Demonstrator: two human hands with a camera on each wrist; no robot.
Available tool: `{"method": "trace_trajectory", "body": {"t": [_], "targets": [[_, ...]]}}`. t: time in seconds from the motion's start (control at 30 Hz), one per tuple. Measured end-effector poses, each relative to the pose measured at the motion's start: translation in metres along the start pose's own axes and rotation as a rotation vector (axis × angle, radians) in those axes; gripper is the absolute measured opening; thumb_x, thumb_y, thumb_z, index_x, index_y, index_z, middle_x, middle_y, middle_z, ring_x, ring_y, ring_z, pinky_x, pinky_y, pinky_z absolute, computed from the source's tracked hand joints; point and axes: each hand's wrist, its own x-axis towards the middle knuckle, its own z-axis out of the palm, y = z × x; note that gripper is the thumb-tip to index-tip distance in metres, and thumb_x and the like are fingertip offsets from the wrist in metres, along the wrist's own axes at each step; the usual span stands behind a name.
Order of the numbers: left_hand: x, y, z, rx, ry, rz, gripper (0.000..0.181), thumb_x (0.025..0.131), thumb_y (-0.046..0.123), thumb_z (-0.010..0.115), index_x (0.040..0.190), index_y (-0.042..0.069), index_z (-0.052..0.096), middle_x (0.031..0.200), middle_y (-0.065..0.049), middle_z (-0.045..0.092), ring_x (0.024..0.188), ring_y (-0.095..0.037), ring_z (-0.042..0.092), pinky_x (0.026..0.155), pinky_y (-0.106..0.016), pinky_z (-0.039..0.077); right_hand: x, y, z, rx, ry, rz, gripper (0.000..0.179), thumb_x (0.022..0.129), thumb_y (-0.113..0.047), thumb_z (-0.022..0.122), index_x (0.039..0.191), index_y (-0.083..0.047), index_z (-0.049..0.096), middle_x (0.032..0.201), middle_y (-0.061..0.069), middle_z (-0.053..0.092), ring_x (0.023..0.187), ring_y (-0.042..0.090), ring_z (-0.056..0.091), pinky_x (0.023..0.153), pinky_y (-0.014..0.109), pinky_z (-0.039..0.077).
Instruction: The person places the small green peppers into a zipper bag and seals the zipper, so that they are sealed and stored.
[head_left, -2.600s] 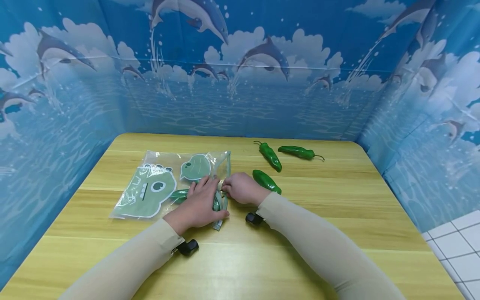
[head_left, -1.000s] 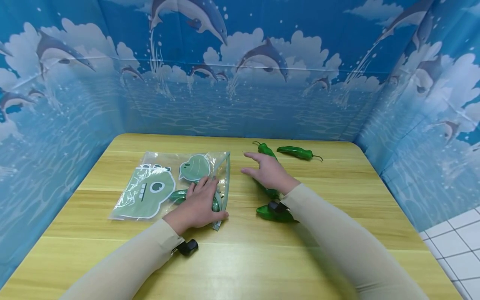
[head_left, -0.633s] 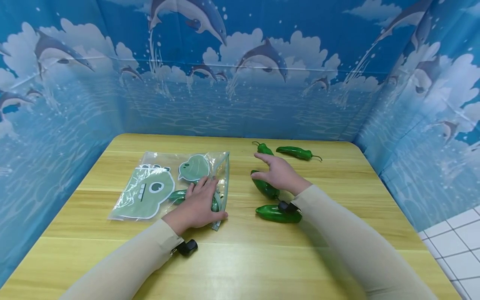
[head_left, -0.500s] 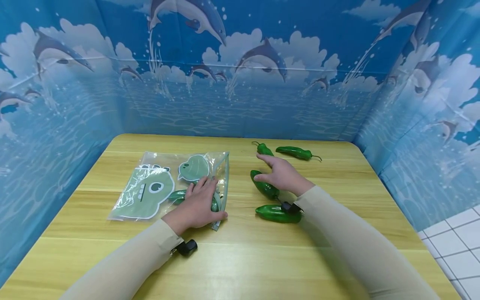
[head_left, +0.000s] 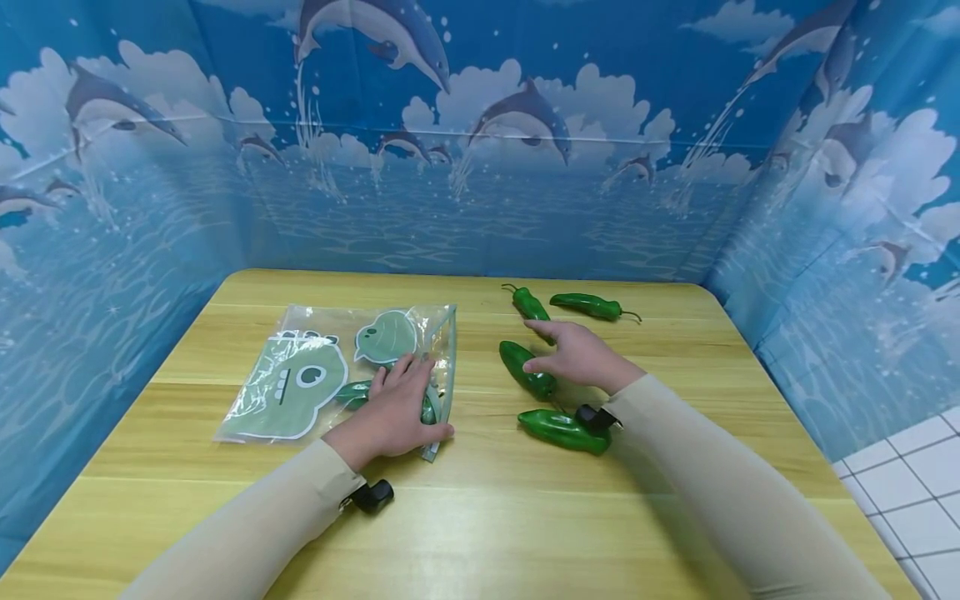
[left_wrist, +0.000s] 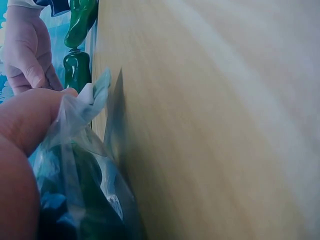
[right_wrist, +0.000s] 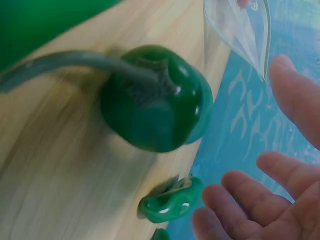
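My left hand (head_left: 397, 408) rests on a clear zip bag (head_left: 255, 412) with green cartoon prints, fingers spread and thumb near the bag's mouth. Inside the bag lies at least one green chili pepper (head_left: 354, 394), partly under that hand. My right hand (head_left: 581, 358) hovers over the right part of the table, fingers extended and holding nothing. Just below its thumb is a green chili pepper (head_left: 521, 367). Another chili pepper (head_left: 558, 429) lies nearer me, below the right wrist. In the right wrist view, a pepper's stem end (right_wrist: 160, 100) is close and the palm is uncurled.
Two more chili peppers lie at the back, one pointing toward me (head_left: 525, 300) and one lying crosswise (head_left: 588, 305). A blue dolphin-print curtain (head_left: 480, 217) surrounds the wooden table (head_left: 465, 533) at the back and sides.
My right hand has left the bag's mouth and moved right, over the peppers, then slightly toward me. The nearest pepper has shifted a little right. The left hand stays on the bag.
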Motion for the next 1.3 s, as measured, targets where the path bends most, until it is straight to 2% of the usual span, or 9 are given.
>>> {"method": "trace_trajectory", "body": {"t": [0.2, 0.43, 0.87, 1.17, 1.3], "targets": [[-0.001, 0.0, 0.0, 0.011, 0.001, -0.002, 0.116, 0.086, 0.062, 0.078, 0.169, 0.007, 0.018, 0.176, -0.011, 0.022, 0.165, -0.034, 0.005, 0.129, -0.068, 0.001, -0.002, 0.006, -0.001, -0.011, -0.052, 0.014, 0.088, 0.095, -0.037, 0.079, 0.167, -0.019, 0.031, 0.166, 0.022, 0.04, 0.153, 0.041, 0.04, 0.115, 0.059, 0.045], [-0.001, 0.001, -0.001, 0.005, 0.004, -0.002, 0.116, 0.086, 0.061, 0.078, 0.169, 0.007, 0.018, 0.176, -0.011, 0.022, 0.165, -0.034, 0.005, 0.129, -0.068, 0.001, -0.004, 0.008, -0.002, -0.04, -0.09, 0.012, 0.087, 0.095, -0.036, 0.08, 0.166, -0.015, 0.034, 0.161, 0.027, 0.044, 0.149, 0.045, 0.044, 0.113, 0.06, 0.047], [-0.003, 0.002, -0.002, 0.002, 0.003, -0.002, 0.115, 0.086, 0.061, 0.079, 0.168, 0.007, 0.019, 0.176, -0.011, 0.022, 0.165, -0.034, 0.004, 0.129, -0.067, 0.0, -0.004, 0.009, -0.002, -0.053, -0.164, 0.015, 0.088, 0.094, -0.034, 0.081, 0.166, -0.015, 0.034, 0.161, 0.024, 0.047, 0.148, 0.043, 0.046, 0.115, 0.061, 0.044], [-0.004, 0.002, -0.002, -0.002, -0.001, -0.007, 0.115, 0.086, 0.06, 0.079, 0.169, 0.007, 0.018, 0.176, -0.011, 0.021, 0.165, -0.034, 0.004, 0.129, -0.067, 0.0, 0.002, 0.013, 0.005, -0.096, -0.184, -0.019, 0.089, 0.091, -0.035, 0.084, 0.165, -0.014, 0.037, 0.152, 0.023, 0.057, 0.141, 0.039, 0.054, 0.116, 0.057, 0.045], [-0.003, 0.001, -0.002, -0.013, 0.002, 0.001, 0.115, 0.086, 0.06, 0.079, 0.169, 0.008, 0.017, 0.176, -0.011, 0.021, 0.165, -0.034, 0.004, 0.129, -0.067, 0.0, 0.003, 0.015, 0.006, -0.112, -0.187, -0.005, 0.087, 0.092, -0.032, 0.084, 0.164, -0.014, 0.039, 0.154, 0.021, 0.055, 0.141, 0.039, 0.054, 0.116, 0.056, 0.045]]}}
